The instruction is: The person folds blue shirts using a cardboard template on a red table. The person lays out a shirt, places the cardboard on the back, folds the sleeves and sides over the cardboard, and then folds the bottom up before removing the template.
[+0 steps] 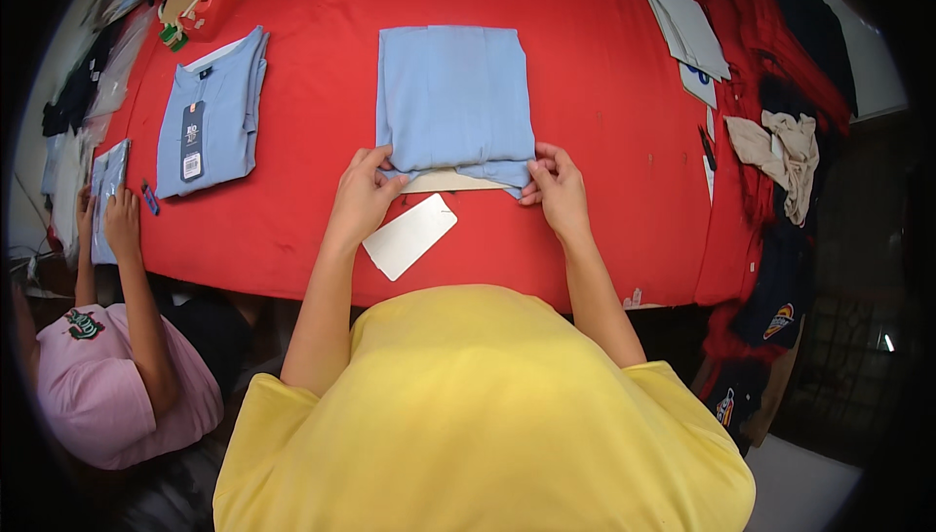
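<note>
A light blue garment (454,93), folded into a rectangle, lies flat in front of me. Along its near edge a strip of cream board (454,180) shows from under the cloth. My left hand (365,188) pinches the near left corner of the garment between thumb and fingers. At the near right corner my right hand (558,189) grips the cloth the same way. A blank white hang tag (410,237) rests on the red cloth just below the garment, between my forearms; a short dark string shows near it.
Red cloth (624,230) covers the table. To the left lie another folded blue shirt (224,122) with a dark tag, a small blue cutter (149,197) and a red tape dispenser (216,0). A co-worker's hand (122,220) touches a bagged garment. White boards (682,30) and a beige cloth (785,157) lie right.
</note>
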`<control>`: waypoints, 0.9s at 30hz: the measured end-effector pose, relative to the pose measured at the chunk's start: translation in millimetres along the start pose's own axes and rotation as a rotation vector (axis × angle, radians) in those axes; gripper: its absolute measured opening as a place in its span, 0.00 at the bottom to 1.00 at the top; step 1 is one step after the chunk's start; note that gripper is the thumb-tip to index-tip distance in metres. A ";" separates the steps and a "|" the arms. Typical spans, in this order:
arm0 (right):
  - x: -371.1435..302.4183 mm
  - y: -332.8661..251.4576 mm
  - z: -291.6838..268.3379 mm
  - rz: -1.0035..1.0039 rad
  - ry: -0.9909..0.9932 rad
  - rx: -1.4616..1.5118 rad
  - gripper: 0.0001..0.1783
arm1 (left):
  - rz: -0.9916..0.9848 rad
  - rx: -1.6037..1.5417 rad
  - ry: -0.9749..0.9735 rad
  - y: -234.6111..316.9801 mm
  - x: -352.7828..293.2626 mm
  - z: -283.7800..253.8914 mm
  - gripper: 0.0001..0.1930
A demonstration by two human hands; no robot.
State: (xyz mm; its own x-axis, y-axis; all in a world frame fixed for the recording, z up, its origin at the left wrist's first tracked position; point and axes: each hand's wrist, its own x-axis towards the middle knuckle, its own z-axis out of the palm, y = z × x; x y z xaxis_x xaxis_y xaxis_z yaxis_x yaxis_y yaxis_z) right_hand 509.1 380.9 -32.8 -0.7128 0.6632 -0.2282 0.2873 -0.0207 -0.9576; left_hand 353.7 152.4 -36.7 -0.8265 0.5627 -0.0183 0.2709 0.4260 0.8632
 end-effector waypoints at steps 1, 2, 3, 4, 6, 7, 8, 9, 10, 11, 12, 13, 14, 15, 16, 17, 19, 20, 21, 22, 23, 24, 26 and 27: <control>-0.2 -0.6 2.9 -0.027 0.013 0.026 0.19 | 0.004 0.032 -0.015 -0.5 -0.7 1.0 0.14; 0.9 -0.7 4.9 -0.011 0.013 -0.037 0.19 | 0.010 0.067 -0.024 0.2 0.1 -0.1 0.14; 1.9 -0.6 6.8 0.005 0.011 -0.100 0.20 | 0.016 0.102 -0.033 0.4 0.5 -1.2 0.13; 2.8 -0.6 8.7 0.022 0.009 -0.164 0.21 | 0.006 0.044 -0.008 -2.6 0.6 -1.3 0.13; 3.6 -2.2 11.4 -0.043 0.026 -0.299 0.20 | -0.016 -0.080 0.043 -8.3 0.4 1.0 0.13; 4.0 -3.6 12.4 -0.075 0.033 -0.367 0.19 | -0.001 -0.039 0.033 -10.1 0.1 0.5 0.13; 5.3 -5.4 12.1 -0.030 0.026 -0.378 0.18 | 0.013 -0.002 0.024 -5.6 -0.7 -1.5 0.13; 6.7 -7.5 11.0 0.015 0.019 -0.389 0.18 | 0.026 0.036 0.016 -3.1 -1.5 -2.8 0.13; 6.7 -9.6 10.5 0.060 0.010 -0.400 0.18 | -0.002 0.025 0.016 -3.0 -1.5 -2.9 0.13; 5.5 -13.8 11.3 0.084 0.017 -0.373 0.19 | -0.031 0.014 0.022 -3.1 -0.5 -3.4 0.14; 3.1 -18.3 12.2 0.108 0.023 -0.346 0.20 | -0.059 0.002 0.027 -3.8 -0.3 -3.9 0.14; 2.3 -20.5 13.0 0.132 0.029 -0.320 0.21 | -0.054 -0.107 0.040 -7.5 -1.5 -3.0 0.15; 5.0 -12.3 11.0 0.006 0.019 -0.453 0.22 | -0.045 -0.217 0.049 -12.0 -3.1 -0.2 0.15; 8.6 0.9 8.6 -0.119 0.012 -0.583 0.23 | -0.035 -0.324 0.055 -11.9 -4.1 0.8 0.16; 12.1 12.4 5.1 -0.244 0.005 -0.712 0.24 | -0.044 -0.273 0.034 -10.3 -4.4 -0.3 0.16; 13.4 12.2 5.7 -0.187 0.011 -0.660 0.24 | -0.054 -0.220 0.017 -6.1 -4.5 -3.6 0.17; 15.0 11.3 6.6 -0.072 0.024 -0.555 0.25 | -0.049 -0.133 0.016 -6.0 -5.2 -4.7 0.17; 15.0 11.2 6.7 -0.071 0.024 -0.553 0.25 | -0.032 -0.098 0.036 -8.5 -6.3 -3.6 0.17; 15.0 11.5 6.7 -0.069 0.024 -0.550 0.24 | -0.015 -0.064 0.055 -9.5 -7.0 -3.1 0.17; 14.8 11.4 6.6 -0.067 0.025 -0.548 0.24 | -0.014 -0.064 0.080 -9.2 -6.7 -2.2 0.17; 14.0 11.1 7.4 -0.101 0.034 -0.548 0.24 | -0.014 -0.063 0.105 -7.7 -6.3 -0.6 0.17; 12.7 10.6 8.4 -0.134 0.043 -0.549 0.25 | -0.013 -0.063 0.131 -6.1 -6.4 0.9 0.16; 8.6 4.5 9.6 -0.127 0.038 -0.519 0.23 | -0.045 -0.103 0.145 -3.9 -7.9 3.2 0.13; 5.7 -1.8 9.0 -0.086 0.024 -0.488 0.21 | -0.062 -0.122 0.151 -1.4 -9.0 4.3 0.11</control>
State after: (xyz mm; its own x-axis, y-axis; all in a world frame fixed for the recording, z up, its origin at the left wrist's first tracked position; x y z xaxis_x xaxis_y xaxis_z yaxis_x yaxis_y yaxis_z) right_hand 498.7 378.0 -34.0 -0.7338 0.6642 -0.1426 0.4984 0.3836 -0.7775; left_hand 362.9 149.8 -39.9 -0.9069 0.4213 -0.0050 0.1630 0.3619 0.9178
